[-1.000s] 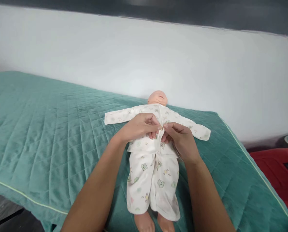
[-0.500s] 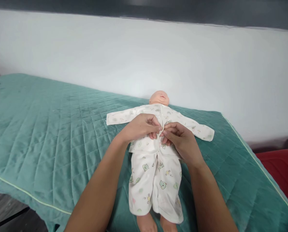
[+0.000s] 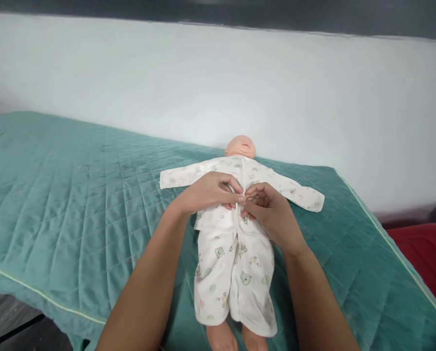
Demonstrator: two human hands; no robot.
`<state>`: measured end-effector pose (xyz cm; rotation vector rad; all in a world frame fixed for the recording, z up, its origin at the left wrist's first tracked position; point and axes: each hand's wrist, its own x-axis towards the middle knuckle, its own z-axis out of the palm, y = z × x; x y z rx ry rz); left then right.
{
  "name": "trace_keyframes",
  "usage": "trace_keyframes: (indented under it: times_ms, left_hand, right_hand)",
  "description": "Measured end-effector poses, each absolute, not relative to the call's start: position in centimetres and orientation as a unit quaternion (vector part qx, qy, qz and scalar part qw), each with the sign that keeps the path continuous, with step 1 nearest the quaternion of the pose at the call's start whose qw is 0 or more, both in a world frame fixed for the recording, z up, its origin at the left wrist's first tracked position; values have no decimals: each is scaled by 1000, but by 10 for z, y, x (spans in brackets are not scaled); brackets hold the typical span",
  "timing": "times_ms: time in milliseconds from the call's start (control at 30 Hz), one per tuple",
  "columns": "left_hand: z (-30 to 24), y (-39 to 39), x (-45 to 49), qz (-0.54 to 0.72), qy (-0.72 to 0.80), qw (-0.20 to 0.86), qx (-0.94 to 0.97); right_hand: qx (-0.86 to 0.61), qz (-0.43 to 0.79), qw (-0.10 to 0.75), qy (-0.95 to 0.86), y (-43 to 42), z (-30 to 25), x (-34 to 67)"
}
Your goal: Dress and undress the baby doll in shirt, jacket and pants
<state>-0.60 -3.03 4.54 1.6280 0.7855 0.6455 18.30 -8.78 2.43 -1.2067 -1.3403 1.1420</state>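
White printed shirt (image 3: 259, 174) on doll (image 3: 240, 145); left hand (image 3: 207, 192) and right hand (image 3: 272, 212) each pinch its front edge closed at the chest. Teal quilt (image 3: 75, 195) underneath.

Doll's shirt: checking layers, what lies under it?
The doll: only its head and feet show. The shirt hides torso and arms. The left hand and right hand pinch it.

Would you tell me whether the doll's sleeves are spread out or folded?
Spread out: both sleeves lie flat on the green quilt, reaching straight out to either side.
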Motion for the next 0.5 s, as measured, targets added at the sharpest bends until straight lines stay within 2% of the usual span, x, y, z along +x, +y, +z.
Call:
trace_keyframes:
  times_ms: [500]
  left_hand:
    - [49, -34, -3, 274, 361, 534, 714]
  right_hand:
    - [-512, 449, 465, -566, -88, 21, 185]
